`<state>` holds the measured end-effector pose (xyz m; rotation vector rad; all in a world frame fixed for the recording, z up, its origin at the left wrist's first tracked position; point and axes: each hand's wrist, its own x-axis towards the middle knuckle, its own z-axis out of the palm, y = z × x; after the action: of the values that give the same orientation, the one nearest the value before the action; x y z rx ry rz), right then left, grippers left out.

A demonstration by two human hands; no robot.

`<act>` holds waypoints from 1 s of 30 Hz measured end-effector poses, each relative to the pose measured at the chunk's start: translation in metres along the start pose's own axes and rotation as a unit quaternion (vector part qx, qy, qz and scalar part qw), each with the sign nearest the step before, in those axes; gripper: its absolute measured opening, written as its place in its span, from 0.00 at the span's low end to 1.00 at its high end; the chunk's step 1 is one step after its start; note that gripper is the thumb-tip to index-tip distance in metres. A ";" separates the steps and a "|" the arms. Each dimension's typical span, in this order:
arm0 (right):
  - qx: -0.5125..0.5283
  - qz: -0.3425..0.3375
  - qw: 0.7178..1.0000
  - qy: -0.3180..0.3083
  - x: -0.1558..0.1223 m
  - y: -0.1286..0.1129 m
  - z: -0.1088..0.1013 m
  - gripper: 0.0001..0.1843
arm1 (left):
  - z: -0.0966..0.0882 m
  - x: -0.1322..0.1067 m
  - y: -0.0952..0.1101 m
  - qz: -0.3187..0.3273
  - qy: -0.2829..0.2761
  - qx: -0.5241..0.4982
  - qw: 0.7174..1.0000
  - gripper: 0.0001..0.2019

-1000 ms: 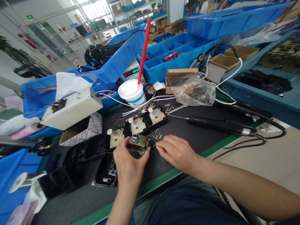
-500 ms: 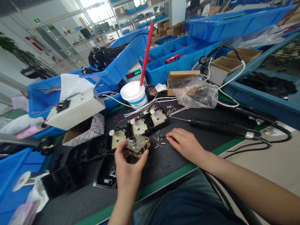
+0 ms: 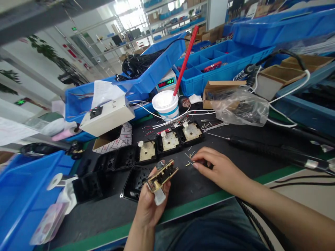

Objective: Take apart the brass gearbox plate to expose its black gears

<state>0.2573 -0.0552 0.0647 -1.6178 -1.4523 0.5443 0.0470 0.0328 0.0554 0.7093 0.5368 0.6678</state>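
Note:
My left hand (image 3: 154, 204) grips a brass-coloured metal plate assembly (image 3: 163, 174) with a white plastic piece at its lower end. The assembly is tilted on edge, so the gap between its plates shows. My right hand (image 3: 214, 165) is closed in a pinch above the bench; a slim dark thing shows by its fingers, too small to name. Several small metal pins (image 3: 188, 164) lie beside those fingertips. Behind the left hand rests an open black housing (image 3: 131, 186). Farther back, black housings with metal plates (image 3: 147, 150) inside stand in a row.
A white tub (image 3: 167, 113) with a red stick stands at the back. To the right lies a black electric screwdriver (image 3: 261, 148) with cables. A clear plastic bag (image 3: 242, 108), a white box (image 3: 107, 116) and blue bins (image 3: 204, 76) surround the bench mat.
My left hand has turned the metal assembly from lying flat to on edge, exposing the white piece. My right hand still pinches near the pins, its fingers more curled. The camera view has shifted.

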 end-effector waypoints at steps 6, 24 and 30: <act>0.104 0.023 0.993 -0.050 0.005 -0.028 0.007 0.06 | 0.001 -0.002 0.005 -0.039 -0.075 0.022 0.996 0.36; 0.105 0.014 0.977 -0.184 -0.016 0.007 0.025 0.44 | 0.027 -0.004 0.030 0.113 -0.128 0.711 0.682 0.35; 0.017 -0.055 0.972 -0.228 -0.010 0.016 0.032 0.50 | 0.020 -0.005 0.015 0.124 -0.179 0.719 0.660 0.39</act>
<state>0.2393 -0.0540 0.0327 -1.4309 -1.8424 0.9135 0.0507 0.0300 0.0805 2.4155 0.5304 0.1870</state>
